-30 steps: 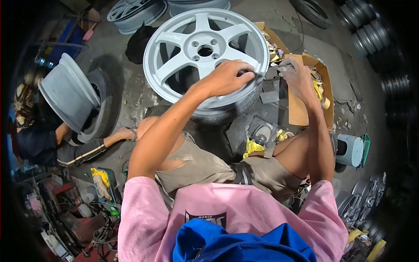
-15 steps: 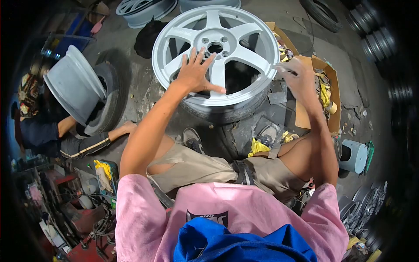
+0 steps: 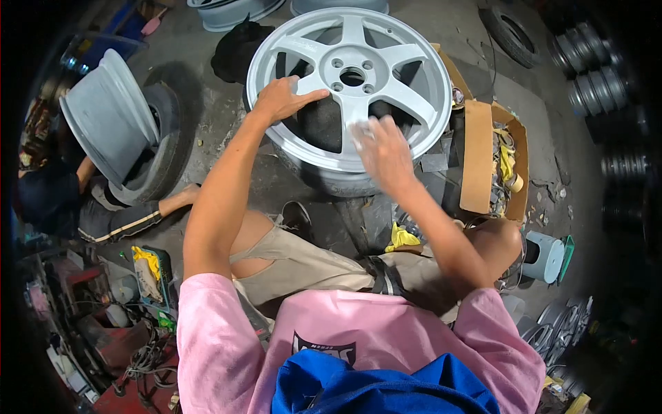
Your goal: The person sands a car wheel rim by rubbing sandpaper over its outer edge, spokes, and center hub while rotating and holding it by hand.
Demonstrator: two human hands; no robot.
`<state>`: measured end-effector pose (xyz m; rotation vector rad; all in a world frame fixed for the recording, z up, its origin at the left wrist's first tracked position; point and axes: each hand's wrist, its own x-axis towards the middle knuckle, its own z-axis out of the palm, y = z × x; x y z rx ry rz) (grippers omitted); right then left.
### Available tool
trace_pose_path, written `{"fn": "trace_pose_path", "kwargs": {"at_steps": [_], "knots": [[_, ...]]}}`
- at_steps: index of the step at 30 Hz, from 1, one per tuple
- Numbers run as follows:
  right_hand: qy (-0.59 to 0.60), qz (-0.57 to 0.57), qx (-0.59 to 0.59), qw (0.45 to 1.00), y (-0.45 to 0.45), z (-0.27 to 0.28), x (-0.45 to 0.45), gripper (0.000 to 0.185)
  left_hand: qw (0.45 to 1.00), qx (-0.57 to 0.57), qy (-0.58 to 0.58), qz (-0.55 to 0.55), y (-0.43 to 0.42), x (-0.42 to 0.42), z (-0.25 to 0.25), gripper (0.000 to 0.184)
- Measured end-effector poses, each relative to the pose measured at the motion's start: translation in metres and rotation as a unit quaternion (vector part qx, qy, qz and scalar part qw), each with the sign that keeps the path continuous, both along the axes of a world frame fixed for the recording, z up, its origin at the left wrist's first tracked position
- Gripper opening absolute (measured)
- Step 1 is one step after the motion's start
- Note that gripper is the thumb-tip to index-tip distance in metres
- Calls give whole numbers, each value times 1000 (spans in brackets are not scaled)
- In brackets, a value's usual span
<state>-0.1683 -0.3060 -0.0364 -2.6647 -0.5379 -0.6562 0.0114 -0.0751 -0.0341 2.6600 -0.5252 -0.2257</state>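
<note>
A pale grey-white alloy wheel rim (image 3: 353,110) lies face up on a tire (image 3: 331,183) in front of me. My left hand (image 3: 278,100) grips its left spoke, thumb stretched towards the hub and fingertips partly hidden over the spoke's far edge. Over the lower spoke, close to the near lip, is my right hand (image 3: 385,153), blurred by motion. Its fingers are bent and pressed together against the spoke; a pale, smeared patch shows at the fingertips, and what they hold cannot be made out.
A cardboard box (image 3: 477,159) of scraps and tape stands to the right. At left, another person's arm and leg show beside a tilted rim (image 3: 114,127) and a tire (image 3: 172,145). A black cat (image 3: 238,52) sits behind. A blue-grey container (image 3: 545,257) lies at right.
My right hand has moved left and down from the rim's right edge to the lower spoke. My left hand has shifted left and closed from spread fingers onto the left spoke.
</note>
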Motion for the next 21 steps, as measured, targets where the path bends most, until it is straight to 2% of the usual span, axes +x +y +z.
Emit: {"fn": "trace_pose_path", "kwargs": {"at_steps": [2,4,6,7,8,10,12,13,14,16,19,20,21], "knots": [[23,-9,-16,1000,3,2,-9,36,1000,-14,8,13,1,7,-5,118],[-10,-7,-28,1000,1,8,2,40,999,-21,17,17,-3,12,-9,119],[-8,-14,-14,1000,1,5,34,37,996,-41,53,62,-7,15,-9,116],[-7,-44,-3,999,1,0,50,36,993,-28,102,61,-8,14,-1,107],[-6,-74,9,997,2,-4,59,35,992,-30,102,65,-9,13,0,107],[-21,-68,22,997,10,-4,38,34,995,-12,76,66,-12,16,3,97],[-7,34,54,998,17,-4,14,34,996,-7,53,74,-17,21,3,94],[-14,44,6,999,12,-2,13,34,997,5,35,73,-22,19,-2,92],[-9,39,6,999,-1,-5,19,34,997,18,16,67,-29,17,-6,89],[-29,-25,-69,997,-33,-11,56,33,996,21,34,80,-35,15,-2,87],[-28,-76,-63,995,-50,7,81,29,995,11,33,94,-31,18,0,82],[-29,-71,-66,995,-40,3,75,29,995,10,20,100,-31,18,-1,80],[-2,-35,-13,999,-26,-6,64,28,994,9,10,104,-34,17,-3,78]]}}
